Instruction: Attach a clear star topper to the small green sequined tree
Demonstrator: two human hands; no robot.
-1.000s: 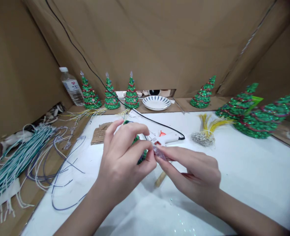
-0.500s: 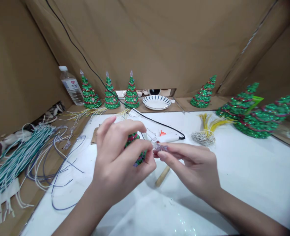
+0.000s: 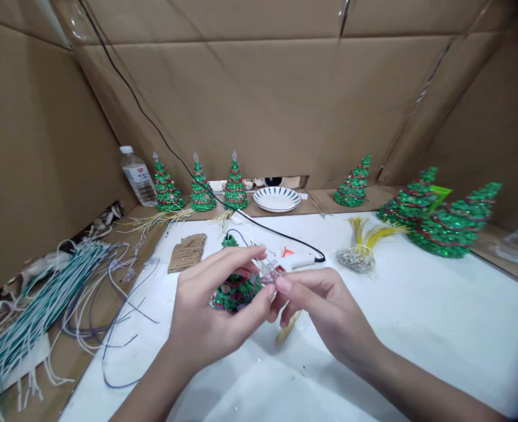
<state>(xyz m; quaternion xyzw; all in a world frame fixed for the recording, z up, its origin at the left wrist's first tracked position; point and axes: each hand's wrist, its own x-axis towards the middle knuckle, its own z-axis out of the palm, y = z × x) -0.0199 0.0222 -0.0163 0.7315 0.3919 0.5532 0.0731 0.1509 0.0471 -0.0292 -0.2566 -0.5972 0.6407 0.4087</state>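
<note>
Both hands meet over the white table around a small clear, purplish plastic piece (image 3: 268, 279), like the tips on the finished-looking trees. My right hand (image 3: 329, 305) pinches it between thumb and fingertips. Thumb and curved fingers of my left hand (image 3: 215, 305) hold its other side; the exact contact is partly hidden. A green tinsel Christmas tree (image 3: 230, 296) without a clear tip stands just behind my left hand, partly covered by it. A white glue gun (image 3: 303, 261) lies beyond my fingers, and a glue-coloured stick (image 3: 288, 329) shows beneath them.
Tipped trees (image 3: 201, 193) and a water bottle (image 3: 139, 179) line the back left, beside a striped plate (image 3: 277, 200). Untipped trees (image 3: 450, 228) stand right, near a yellow wire bundle (image 3: 360, 249). Teal and white wires (image 3: 43, 310) lie left. A black cord (image 3: 153, 126) crosses the back.
The view has tilted upward and shifted slightly. My left fingers have lowered and stretched forward around the plastic piece, and my right hand has turned it. More of the tree behind them shows.
</note>
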